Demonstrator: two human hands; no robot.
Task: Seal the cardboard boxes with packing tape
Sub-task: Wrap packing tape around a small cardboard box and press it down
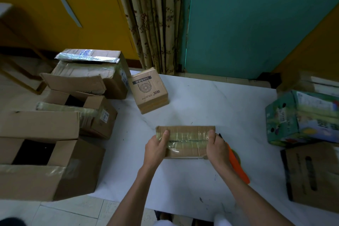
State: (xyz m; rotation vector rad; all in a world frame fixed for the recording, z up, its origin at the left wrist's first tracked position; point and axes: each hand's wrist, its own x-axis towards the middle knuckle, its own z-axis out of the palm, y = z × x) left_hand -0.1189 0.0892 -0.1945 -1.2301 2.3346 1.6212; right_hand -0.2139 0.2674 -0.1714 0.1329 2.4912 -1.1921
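Brown box (pixel 187 150) with tape (pixel 189 136) over its seam, on white surface (pixel 211 101), left hand (pixel 156 149) and right hand (pixel 217 149) each gripping an end

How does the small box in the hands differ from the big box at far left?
The small box is closed, with tape over its top seam; the big box is open, flaps spread, dark inside. The small box sits on the white table, gripped by the left hand and right hand; the big box stands untouched beside the table. Both are brown cardboard.
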